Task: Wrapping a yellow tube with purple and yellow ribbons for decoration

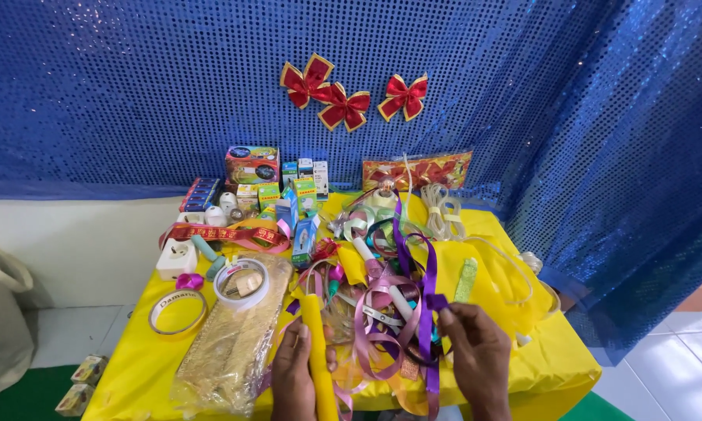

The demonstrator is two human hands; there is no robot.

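Observation:
My left hand is wrapped around a long yellow roll that stands slightly tilted at the front of the yellow-covered table. My right hand pinches the end of a purple ribbon that runs up and back over a tangled heap of pink, lilac and green ribbons. A gold glitter sheet in clear wrap lies just left of my left hand.
Two tape rolls and a white socket lie at the left. Small boxes and a packet of red bows stand at the back. Red bows hang on the blue sequin curtain. A beige bag sits on the floor at left.

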